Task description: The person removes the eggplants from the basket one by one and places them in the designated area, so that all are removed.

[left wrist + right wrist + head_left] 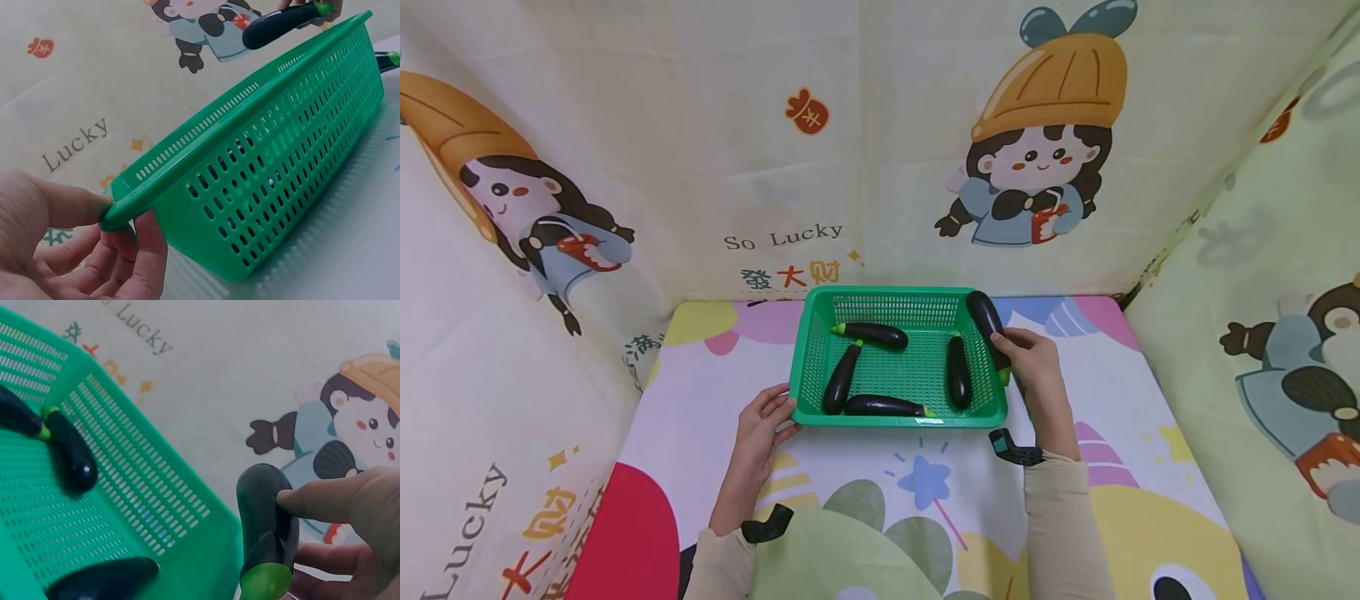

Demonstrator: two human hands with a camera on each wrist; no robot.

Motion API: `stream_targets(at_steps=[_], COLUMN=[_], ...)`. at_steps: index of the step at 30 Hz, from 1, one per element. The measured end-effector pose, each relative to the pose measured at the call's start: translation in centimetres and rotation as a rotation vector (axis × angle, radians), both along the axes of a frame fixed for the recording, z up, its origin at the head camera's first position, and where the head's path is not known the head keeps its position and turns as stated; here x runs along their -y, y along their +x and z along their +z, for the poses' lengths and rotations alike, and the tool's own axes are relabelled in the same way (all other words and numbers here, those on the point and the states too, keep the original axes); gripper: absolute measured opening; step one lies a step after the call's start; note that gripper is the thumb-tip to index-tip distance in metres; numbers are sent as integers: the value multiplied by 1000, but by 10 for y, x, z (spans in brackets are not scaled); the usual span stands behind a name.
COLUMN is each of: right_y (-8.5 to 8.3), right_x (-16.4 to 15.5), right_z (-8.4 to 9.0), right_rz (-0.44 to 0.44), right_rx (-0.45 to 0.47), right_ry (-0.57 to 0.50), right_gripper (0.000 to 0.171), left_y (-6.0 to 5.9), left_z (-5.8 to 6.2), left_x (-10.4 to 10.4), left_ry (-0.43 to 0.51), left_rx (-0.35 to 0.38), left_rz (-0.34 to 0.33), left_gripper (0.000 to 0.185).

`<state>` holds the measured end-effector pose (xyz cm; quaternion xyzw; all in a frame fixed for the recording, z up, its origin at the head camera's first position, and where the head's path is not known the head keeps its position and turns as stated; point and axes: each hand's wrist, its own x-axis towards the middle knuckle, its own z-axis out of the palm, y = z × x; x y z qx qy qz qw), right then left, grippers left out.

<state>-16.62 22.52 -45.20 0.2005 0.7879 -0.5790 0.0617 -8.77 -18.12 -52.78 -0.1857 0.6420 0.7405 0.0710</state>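
A green slotted basket (810, 354) sits on the patterned mat and holds several dark eggplants (871, 334). My left hand (765, 422) grips the basket's near left corner (122, 212), thumb over the rim and fingers under it. My right hand (1034, 360) holds another dark eggplant (987, 322) by its green stem end, above the basket's right rim (206, 506). In the right wrist view the eggplant (265, 515) points up and away, with a fingertip (294, 499) pressed on its side.
Cartoon-printed fabric walls (880, 142) close in the mat (925, 492) at the back, left and right. The basket's perforated side (275, 181) fills much of the left wrist view. Bare mat lies in front of the basket.
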Motion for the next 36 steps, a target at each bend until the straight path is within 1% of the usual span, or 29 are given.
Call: stream_targets(at_steps=[6, 12, 17, 21, 28, 33, 36], right_y=[3, 7, 10, 13, 18, 21, 22], right_x=[-14, -27, -35, -40, -52, -61, -65], right_z=[-1, -4, -7, -11, -20, -26, -29], right_rz=[-44, -105, -124, -131, -189, -212, -230], right_rx=[22, 32, 41, 47, 37, 23, 26], right_ry=[13, 12, 21, 25, 24, 38, 37], right_gripper=[56, 56, 56, 56, 53, 51, 50], left_y=[0, 0, 1, 1, 2, 2, 2], left_z=[1, 3, 4, 3, 2, 2, 2], left_x=[0, 0, -1, -1, -2, -2, -2], left_ry=[-1, 3, 2, 3, -19, -8, -7], left_rx=[4, 12, 18, 18, 11, 22, 15], left_rz=[9, 0, 7, 11, 9, 20, 19], left_gripper=[45, 45, 45, 43, 45, 42, 43])
